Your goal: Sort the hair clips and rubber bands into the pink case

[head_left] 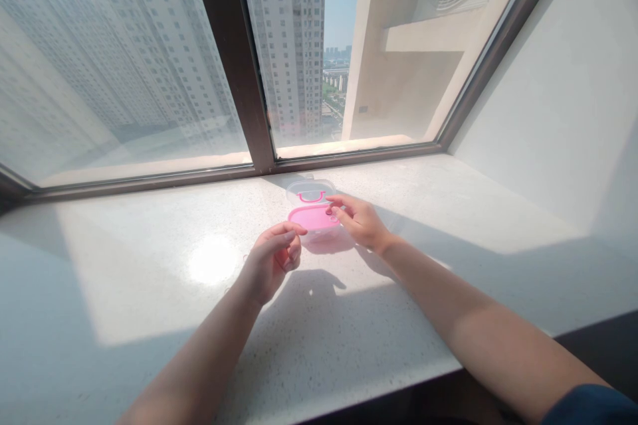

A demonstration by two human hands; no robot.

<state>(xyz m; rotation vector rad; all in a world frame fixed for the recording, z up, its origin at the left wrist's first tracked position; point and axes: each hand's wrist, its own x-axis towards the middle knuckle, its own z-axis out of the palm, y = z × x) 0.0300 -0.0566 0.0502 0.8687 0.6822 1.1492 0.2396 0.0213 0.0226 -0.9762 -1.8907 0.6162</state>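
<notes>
A small clear plastic food box with a pink lid (pixel 313 217) stands on the pale stone sill. My left hand (pixel 272 255) is at its front left edge, with thumb and index finger close together at the rim and the other fingers curled under. At the lid's right end, the thumb and index finger of my right hand (pixel 361 219) close around a small dark red spot, perhaps a vent plug. Right behind the lid is a clear oval piece with a pink handle (pixel 312 196); whether it is a second box or a cover I cannot tell.
A speckled pale sill (pixel 319 332) runs under the window, with a strong sun glare (pixel 213 260) left of the box. Dark window frame (pixel 234 46) and glass rise behind it. A white wall (pixel 563 113) closes the right side. The sill's front edge lies below my right forearm.
</notes>
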